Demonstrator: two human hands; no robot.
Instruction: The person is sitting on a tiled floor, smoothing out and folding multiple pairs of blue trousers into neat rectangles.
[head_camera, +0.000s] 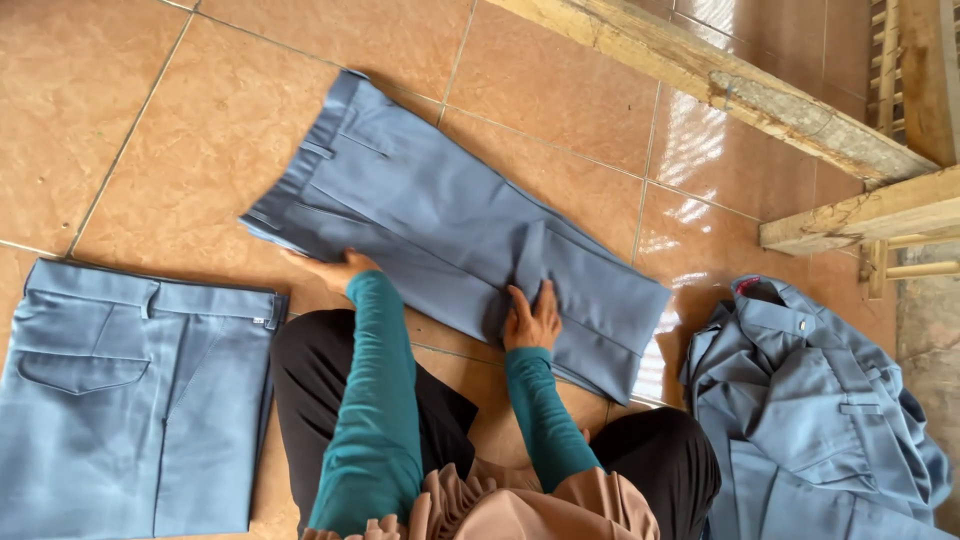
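Mid-fold: left hand (330, 268) & right hand (532, 322) lie flat, fingers apart, on the blue trousers (450, 225); next prob. needs lifting the leg end beside the right hand.

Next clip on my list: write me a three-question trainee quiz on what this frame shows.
1. True or false: both hands rest on the trousers spread on the tiled floor.
2. Where does the folded pair of trousers lie from the person's view? A) at the left B) on the wooden beam C) on top of the heap
3. Fill in: the crumpled heap of blue garments lies on the person's ____ side.

Key
1. True: the left hand lies at the near edge towards the waistband, and the right hand presses flat near the hem end.
2. A
3. right
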